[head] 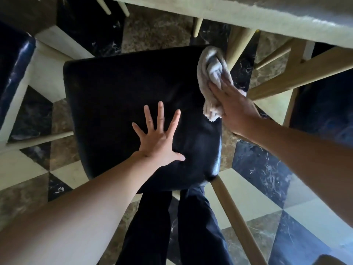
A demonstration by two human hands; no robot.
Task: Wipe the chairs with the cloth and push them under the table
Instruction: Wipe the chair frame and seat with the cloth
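The left hand [158, 138] lies flat on the chair seat [118, 104], fingers spread; the right hand [231, 104] presses the cloth [212, 73] at its far right edge, fingers straight. Best sweep overlapping strokes across while bracing

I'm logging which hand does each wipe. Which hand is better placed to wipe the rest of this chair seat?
Probably the right hand: it presses the cloth at the black seat's right edge. The left hand lies spread flat on the seat, with no cloth.
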